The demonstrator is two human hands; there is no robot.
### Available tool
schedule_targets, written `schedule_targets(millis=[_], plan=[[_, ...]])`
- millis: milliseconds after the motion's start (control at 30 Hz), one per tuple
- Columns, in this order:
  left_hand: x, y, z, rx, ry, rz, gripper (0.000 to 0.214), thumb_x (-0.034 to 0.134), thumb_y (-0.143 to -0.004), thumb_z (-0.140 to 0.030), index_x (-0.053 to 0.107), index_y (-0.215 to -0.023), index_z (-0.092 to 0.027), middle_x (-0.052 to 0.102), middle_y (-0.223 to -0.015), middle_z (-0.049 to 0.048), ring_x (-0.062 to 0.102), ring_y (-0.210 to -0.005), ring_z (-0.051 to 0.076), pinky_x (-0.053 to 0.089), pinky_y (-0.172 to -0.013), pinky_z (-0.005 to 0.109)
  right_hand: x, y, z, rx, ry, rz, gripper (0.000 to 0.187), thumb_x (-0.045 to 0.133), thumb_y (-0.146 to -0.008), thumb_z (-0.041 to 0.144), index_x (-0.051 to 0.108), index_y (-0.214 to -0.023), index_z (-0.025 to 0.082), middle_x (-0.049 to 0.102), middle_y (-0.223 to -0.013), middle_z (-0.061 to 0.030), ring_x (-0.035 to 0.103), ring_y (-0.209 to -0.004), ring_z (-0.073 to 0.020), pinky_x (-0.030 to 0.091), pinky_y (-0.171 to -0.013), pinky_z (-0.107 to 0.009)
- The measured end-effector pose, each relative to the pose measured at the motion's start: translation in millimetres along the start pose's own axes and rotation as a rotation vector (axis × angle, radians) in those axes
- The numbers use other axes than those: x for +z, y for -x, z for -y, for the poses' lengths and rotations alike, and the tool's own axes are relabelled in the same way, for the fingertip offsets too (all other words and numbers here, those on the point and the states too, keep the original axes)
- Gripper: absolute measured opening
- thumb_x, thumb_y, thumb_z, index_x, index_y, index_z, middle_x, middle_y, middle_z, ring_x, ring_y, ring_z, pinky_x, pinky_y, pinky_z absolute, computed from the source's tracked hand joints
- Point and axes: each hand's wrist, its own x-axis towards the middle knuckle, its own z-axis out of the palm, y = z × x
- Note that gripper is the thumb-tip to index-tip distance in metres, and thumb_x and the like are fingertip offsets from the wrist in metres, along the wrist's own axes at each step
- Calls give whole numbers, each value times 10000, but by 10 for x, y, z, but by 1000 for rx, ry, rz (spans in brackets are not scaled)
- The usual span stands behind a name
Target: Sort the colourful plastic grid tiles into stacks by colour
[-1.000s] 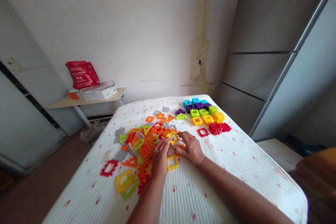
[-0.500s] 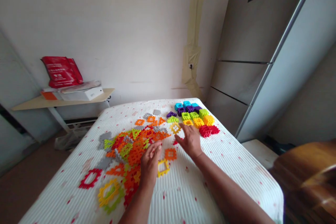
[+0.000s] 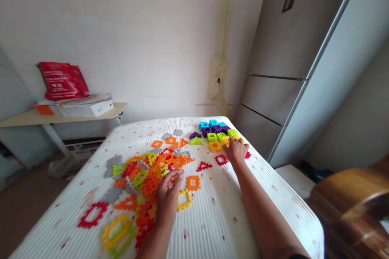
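My right hand (image 3: 237,150) is over the stacks of interlocking plastic tiles at the far right, its fingers closed around a yellow tile (image 3: 240,140) that is mostly hidden. Orange-yellow tiles (image 3: 214,147) stand stacked just left of it, and a red stack (image 3: 248,155) shows partly behind it. My left hand (image 3: 168,188) hovers at the right edge of a loose pile of tiles (image 3: 149,186), fingers curled to the thumb, with nothing visible in them. Beside it lie a yellow square frame (image 3: 184,200) and an orange window tile (image 3: 193,183).
Green (image 3: 212,137), purple (image 3: 207,131) and blue stacks (image 3: 204,126) stand in rows at the back. A red triangle (image 3: 204,166) and red square frame (image 3: 221,160) lie nearer. A fridge (image 3: 267,68) borders the table's right; a side table (image 3: 60,119) stands left.
My right hand has moved right from above the table's middle to the yellow stacks, carrying the yellow window tile. The red square frame is now uncovered. My left hand stays by the pile.
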Motion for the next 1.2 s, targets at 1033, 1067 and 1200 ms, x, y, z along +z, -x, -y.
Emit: schedule_targets(millis=[1033,1067,1200], plan=[[-564,36,-205,293,-199,-287,222,581,-753,-353,654,-866,-175,673,-865,51,622,-826,179,484,-789,290,-5,346,161,-603,-351,-115,350,333,-924,266,658,-844,163,645,-877,-101,543,-833,-186,370,-756,-283],[-698,77,-198,308,-251,-330,218,578,-753,-351,657,-863,-179,671,-853,47,618,-813,176,484,-780,287,34,426,203,-668,-391,-75,354,332,-925,274,657,-840,165,644,-854,-96,551,-807,-176,377,-731,-267],[-1246,318,-110,296,-449,-406,212,581,-735,-353,673,-831,-188,672,-814,37,608,-771,177,485,-742,288,155,719,321,-869,-445,98,356,340,-916,297,655,-809,169,626,-752,-73,550,-669,-141,365,-618,-233]])
